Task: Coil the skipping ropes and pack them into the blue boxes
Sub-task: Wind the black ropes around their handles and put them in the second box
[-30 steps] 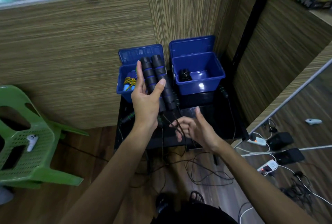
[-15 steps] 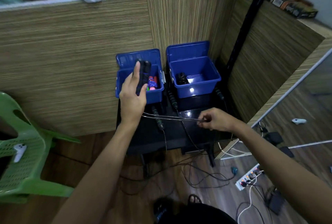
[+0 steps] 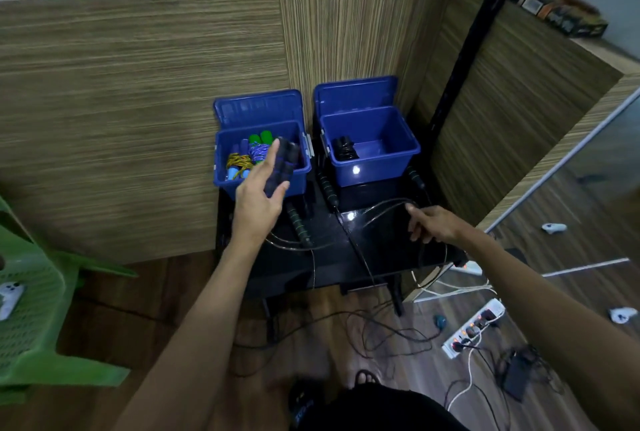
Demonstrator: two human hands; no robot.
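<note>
My left hand [image 3: 258,204] grips the two black-and-blue handles [image 3: 282,166] of a skipping rope, held together in front of the left blue box [image 3: 298,178]. That box holds several coiled ropes with green and blue handles. The rope's thin cord [image 3: 384,209] runs across the black table [image 3: 377,250] to my right hand [image 3: 431,223], which pinches it in a loop. The right blue box [image 3: 377,171] stands open with one black coiled rope [image 3: 344,150] inside. Other black rope handles [image 3: 299,226] lie on the table.
Wood-grain partition walls close off the back and right. A green plastic chair [image 3: 31,313] with a white controller stands at the left. Cables, a power strip [image 3: 474,330] and white controllers lie on the floor at the right.
My left hand tilted the handles down toward the left box. My right hand took hold of the cord and pulled it out to the right, forming a loop.
</note>
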